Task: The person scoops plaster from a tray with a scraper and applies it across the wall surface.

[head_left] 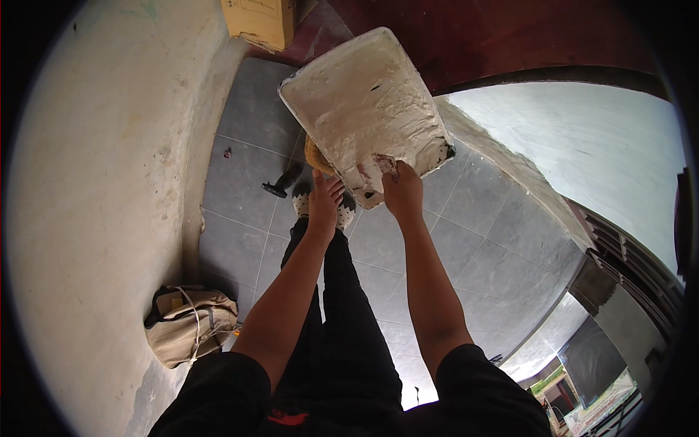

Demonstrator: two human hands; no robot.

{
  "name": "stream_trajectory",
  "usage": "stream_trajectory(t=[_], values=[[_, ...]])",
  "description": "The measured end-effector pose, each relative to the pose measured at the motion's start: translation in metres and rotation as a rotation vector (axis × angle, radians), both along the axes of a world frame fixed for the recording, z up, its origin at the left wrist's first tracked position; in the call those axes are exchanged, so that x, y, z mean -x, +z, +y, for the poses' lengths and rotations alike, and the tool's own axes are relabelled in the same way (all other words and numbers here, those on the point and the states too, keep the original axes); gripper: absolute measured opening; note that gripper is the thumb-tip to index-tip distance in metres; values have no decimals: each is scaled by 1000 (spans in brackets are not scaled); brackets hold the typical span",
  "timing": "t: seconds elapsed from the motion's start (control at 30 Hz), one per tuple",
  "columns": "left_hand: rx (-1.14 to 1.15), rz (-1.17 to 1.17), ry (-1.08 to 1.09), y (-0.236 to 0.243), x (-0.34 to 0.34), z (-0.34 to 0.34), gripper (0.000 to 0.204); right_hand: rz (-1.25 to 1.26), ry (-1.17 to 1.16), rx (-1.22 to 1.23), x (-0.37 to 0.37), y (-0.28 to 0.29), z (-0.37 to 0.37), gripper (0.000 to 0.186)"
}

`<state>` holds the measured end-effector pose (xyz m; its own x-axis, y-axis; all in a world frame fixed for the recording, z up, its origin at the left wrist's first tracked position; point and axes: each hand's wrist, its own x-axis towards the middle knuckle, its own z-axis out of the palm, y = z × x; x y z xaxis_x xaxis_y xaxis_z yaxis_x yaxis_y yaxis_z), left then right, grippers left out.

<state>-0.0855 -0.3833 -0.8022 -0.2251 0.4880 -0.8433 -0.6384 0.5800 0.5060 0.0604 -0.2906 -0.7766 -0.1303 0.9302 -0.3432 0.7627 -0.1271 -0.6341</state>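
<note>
A large rectangular tray with rounded corners, coated with thick off-white paste (pixel 357 95), sits tilted at an angle above the grey tiled floor (pixel 473 269), beyond the person's feet; what bears its weight cannot be made out. The paste is ridged and smeared toward the near right side, and dark patches show at the near corners. The right hand (pixel 403 189) is closed at the tray's near edge, its fingers around a small, paste-smeared, reddish-and-white piece (pixel 384 164) whose kind is unclear. The left hand (pixel 325 200) has its fingers loosely extended, just beside a curved, tan-yellow object (pixel 317 156) partly hidden under the tray's left side; whether they touch cannot be told. Left of that hand, a black-handled tool (pixel 280 182) lies on the tiles, near the person's black-and-white patterned footwear (pixel 301 205). Farther out, a brown cardboard box (pixel 258 20) stands beyond the tray by a dark red surface (pixel 524 40), and a tan fabric backpack (pixel 191 328) leans near the stained, off-white wall (pixel 109 182) at left.
</note>
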Motion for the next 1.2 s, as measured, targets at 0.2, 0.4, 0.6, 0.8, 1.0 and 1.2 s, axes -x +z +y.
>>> stream_trajectory(t=[0.2,0.4,0.6,0.8,1.0,1.2], values=[[18,24,9,-1,3,-5,93,-16,10,-46,10,0,-7,16],[21,-8,-14,2,2,-5,93,-54,79,-11,8,-9,-8,15],[8,25,-16,3,1,-2,93,-33,64,65,8,-14,-7,18],[2,-11,31,0,-1,-4,93,-18,74,99,12,-14,-4,20],[8,-11,21,0,-1,-5,95,21,224,14,18,-10,5,20],[-1,-35,12,-3,0,-6,96,121,58,183,5,-13,10,26]])
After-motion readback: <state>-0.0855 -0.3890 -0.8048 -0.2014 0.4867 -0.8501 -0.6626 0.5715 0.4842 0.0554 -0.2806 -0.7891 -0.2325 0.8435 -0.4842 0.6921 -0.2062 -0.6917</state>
